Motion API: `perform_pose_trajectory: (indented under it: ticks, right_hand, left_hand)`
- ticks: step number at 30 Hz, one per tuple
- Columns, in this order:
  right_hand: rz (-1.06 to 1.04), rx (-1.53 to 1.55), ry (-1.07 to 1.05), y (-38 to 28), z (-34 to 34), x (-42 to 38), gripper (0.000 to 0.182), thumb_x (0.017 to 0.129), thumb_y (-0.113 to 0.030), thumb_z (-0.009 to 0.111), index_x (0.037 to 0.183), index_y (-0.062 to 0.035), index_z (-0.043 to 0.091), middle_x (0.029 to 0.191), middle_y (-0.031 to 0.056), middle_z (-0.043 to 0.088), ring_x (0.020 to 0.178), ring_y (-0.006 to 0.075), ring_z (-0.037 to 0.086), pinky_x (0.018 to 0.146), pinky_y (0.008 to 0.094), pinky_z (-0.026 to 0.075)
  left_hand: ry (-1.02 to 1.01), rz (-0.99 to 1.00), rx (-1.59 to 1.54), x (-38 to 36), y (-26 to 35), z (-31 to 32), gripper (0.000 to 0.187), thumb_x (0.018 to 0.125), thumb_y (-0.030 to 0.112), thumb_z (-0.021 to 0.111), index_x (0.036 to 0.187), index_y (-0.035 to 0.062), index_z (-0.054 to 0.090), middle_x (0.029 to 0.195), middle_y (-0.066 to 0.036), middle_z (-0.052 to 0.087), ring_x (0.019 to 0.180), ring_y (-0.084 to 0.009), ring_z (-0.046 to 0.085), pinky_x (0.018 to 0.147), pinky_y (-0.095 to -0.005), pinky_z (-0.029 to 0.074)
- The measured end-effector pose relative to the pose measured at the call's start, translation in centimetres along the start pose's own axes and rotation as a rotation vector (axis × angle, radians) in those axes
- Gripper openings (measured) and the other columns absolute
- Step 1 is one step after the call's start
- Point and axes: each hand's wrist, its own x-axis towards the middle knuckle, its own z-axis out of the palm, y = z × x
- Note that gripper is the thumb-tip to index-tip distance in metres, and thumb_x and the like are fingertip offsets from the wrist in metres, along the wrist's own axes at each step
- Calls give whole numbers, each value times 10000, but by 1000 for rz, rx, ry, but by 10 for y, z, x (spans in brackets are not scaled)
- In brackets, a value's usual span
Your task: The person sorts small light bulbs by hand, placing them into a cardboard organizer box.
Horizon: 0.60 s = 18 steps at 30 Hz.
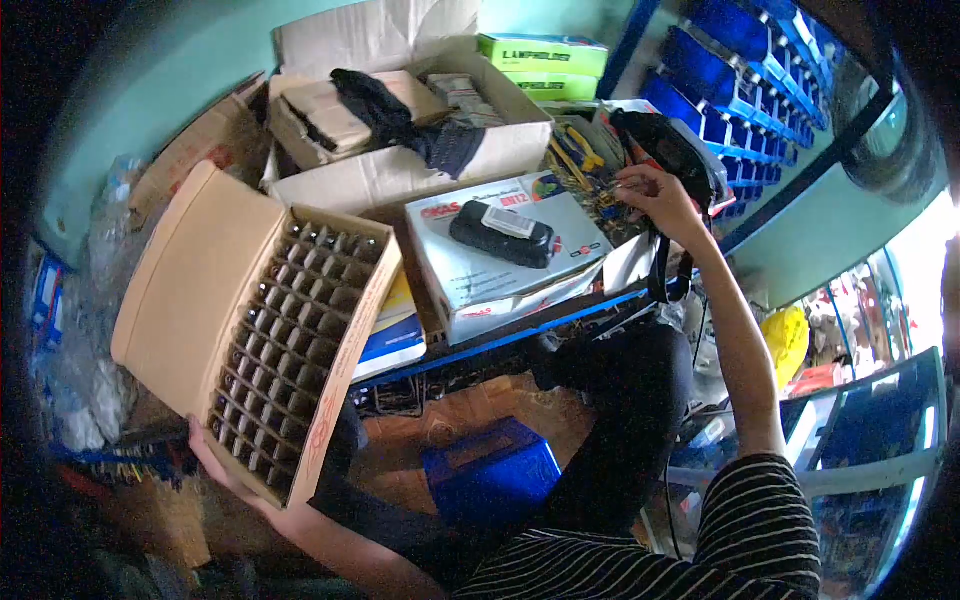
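An open cardboard box (180, 290), its inside split by dividers into many small cells, is tilted at the left. My left hand (222, 470) grips its lower edge from below. My right hand (658, 203) is over a pile of small metal parts (603, 208), with thumb and fingers drawn together; anything between them is too small to make out. Yellow-handled pliers (580, 150) lie just left of that hand. Between the two hands, a black packet with a white label (500, 233) rests on a white printed box (440, 270).
Behind stands a large open carton (350, 180) with smaller boxes and black cloth. Green boxes (550, 85) are stacked beside it. Blue bins (700, 110) line the upper right. A blue box (490, 470) sits low between my legs. A black bag (670, 150) lies near my right hand.
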Motion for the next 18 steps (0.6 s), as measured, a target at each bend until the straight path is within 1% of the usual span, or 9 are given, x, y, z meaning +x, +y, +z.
perform_pose_trajectory:
  ticks: [1, 3, 4, 7, 9, 10, 11, 16, 18]
  right_hand:
    - [-27, 7, 32, -4, -5, 1, 338, 910, -160, 749, 1201, -16, 652, 980, 44, 711, 865, 80, 639, 739, 245, 535]
    - [-74, -5, 124, -35, -8, 1, 336, 917, -168, 737, 1203, -14, 653, 1006, 55, 715, 874, 97, 642, 786, 257, 532]
    - [-99, -17, 164, -60, -2, 4, 332, 921, -171, 730, 1204, -14, 653, 1024, 62, 717, 884, 107, 645, 813, 263, 529]
    - [-210, 44, -27, -160, 42, 3, 321, 916, -153, 727, 1199, -17, 661, 1085, 87, 714, 937, 120, 650, 841, 272, 520]
    - [-277, 45, -165, -215, 83, -3, 325, 887, -107, 754, 1186, -17, 665, 1099, 85, 713, 948, 120, 649, 818, 280, 517]
    - [-506, -146, -172, -237, 101, -3, 337, 863, -112, 787, 1166, -21, 672, 1092, 68, 717, 931, 111, 653, 795, 278, 524]
    - [-770, -130, -157, -254, 123, 0, 326, 849, -156, 809, 1129, -38, 691, 1067, 51, 718, 908, 107, 657, 776, 272, 527]
    - [-1037, -240, -384, -302, 194, 30, 276, 874, -237, 775, 1062, -48, 701, 884, 71, 697, 749, 152, 623, 669, 318, 498]
    - [-930, -316, -418, -306, 203, 35, 267, 895, -268, 734, 1038, -47, 688, 923, 129, 711, 870, 287, 674, 771, 404, 520]
  left_hand:
    - [13, -135, -126, -1, 10, 8, 499, 1038, 353, 467, 1386, -1, 517, 1377, -164, 549, 1290, -272, 503, 1131, -408, 352]
    - [-28, -32, -109, 10, -12, 5, 482, 1033, 343, 479, 1370, 4, 537, 1397, -156, 535, 1304, -260, 491, 1149, -411, 331]
    - [-66, 183, 68, 16, -40, -15, 467, 1031, 334, 484, 1366, 15, 549, 1412, -151, 524, 1311, -251, 484, 1156, -414, 321]
    - [88, -227, -175, -17, 36, 27, 422, 1015, 384, 506, 1239, 44, 615, 1260, -123, 629, 1157, -228, 602, 1041, -399, 451]
    - [-8, -457, -474, -22, 56, 34, 422, 989, 402, 533, 1179, 36, 623, 1084, -117, 684, 956, -225, 682, 839, -374, 548]
    - [-107, -512, -717, -24, 57, 36, 422, 970, 391, 555, 1163, 21, 618, 988, -119, 696, 845, -222, 705, 706, -350, 581]
    - [-100, -460, -736, -27, 59, 37, 405, 969, 382, 563, 1145, 21, 612, 997, -107, 686, 856, -187, 698, 726, -322, 571]
    - [-114, -456, -678, -20, 54, 32, 393, 971, 370, 569, 1142, 18, 605, 1034, -81, 660, 893, -160, 667, 795, -308, 533]
    - [-90, -498, -678, -16, 43, 28, 396, 974, 368, 563, 1143, 13, 608, 1057, -79, 655, 934, -158, 651, 839, -310, 510]
